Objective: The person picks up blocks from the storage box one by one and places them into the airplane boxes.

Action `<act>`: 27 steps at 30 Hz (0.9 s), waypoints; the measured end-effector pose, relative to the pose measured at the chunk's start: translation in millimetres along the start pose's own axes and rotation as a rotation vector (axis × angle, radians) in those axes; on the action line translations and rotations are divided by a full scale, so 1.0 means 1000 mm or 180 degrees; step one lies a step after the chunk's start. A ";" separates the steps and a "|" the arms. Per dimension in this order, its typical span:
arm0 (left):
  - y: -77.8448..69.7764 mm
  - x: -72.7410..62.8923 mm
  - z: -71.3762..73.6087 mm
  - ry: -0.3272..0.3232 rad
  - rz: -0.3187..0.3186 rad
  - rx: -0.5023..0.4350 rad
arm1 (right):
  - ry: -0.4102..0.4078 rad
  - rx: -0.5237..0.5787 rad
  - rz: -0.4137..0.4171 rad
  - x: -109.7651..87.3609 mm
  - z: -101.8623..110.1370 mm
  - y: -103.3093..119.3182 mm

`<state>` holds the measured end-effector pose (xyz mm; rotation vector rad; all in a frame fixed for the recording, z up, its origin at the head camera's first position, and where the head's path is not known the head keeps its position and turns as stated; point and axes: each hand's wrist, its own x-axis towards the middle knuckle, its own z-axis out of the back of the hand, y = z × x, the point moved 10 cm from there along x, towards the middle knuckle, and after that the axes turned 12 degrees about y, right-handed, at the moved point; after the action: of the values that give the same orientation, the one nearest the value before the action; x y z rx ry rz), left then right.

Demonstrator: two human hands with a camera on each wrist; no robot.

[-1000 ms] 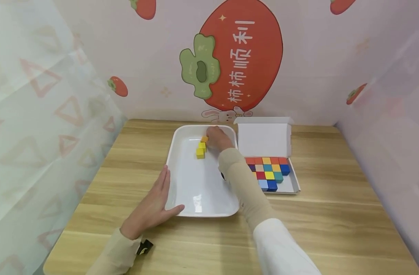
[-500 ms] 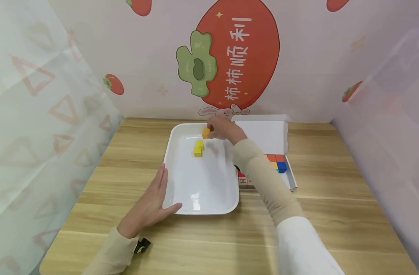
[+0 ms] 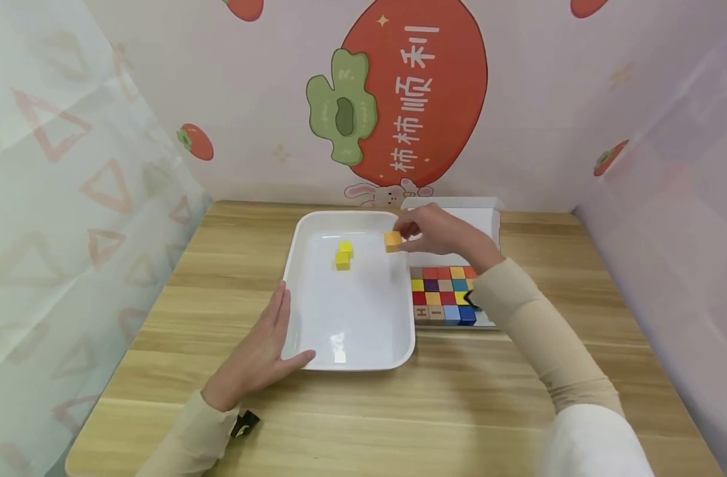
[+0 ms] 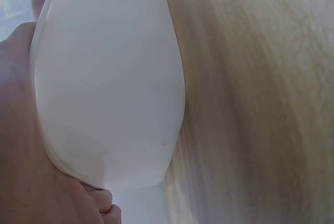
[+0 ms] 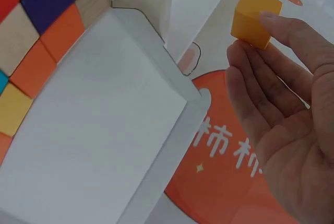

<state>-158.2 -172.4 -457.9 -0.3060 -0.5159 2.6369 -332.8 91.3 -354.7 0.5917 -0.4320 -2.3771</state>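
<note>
My right hand pinches an orange cube block between thumb and fingertips, above the right rim of a white tray. In the right wrist view the orange cube sits between the thumb and the fingers. Two yellow cubes, a nearer one and a farther one, lie close together in the tray's far part. My left hand rests against the tray's near left corner, fingers straight along the left side and thumb near the front rim. The left wrist view shows it against the tray's outer wall.
Right of the tray stands a white cardboard box with its lid raised at the back. Rows of coloured cubes fill much of it, some with letters; my right forearm covers part of it. A patterned wall rises behind the wooden table.
My right hand has lifted the orange cube from behind the yellow cubes and carried it right, to the tray's right rim. My left hand stays at the tray's corner.
</note>
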 end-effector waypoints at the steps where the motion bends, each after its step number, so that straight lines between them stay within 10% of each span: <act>1: 0.000 0.000 0.000 0.0008 -0.0002 -0.0010 | -0.0037 0.0030 -0.0016 -0.008 0.001 -0.005; 27: 0.000 0.001 -0.001 -0.0014 0.0013 -0.0082 | 0.0065 0.0534 -0.0571 -0.148 -0.059 -0.114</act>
<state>-158.5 -171.5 -459.2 -0.3094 -0.5515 2.6372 -257.9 263.7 -410.4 0.7588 -0.5957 -2.5181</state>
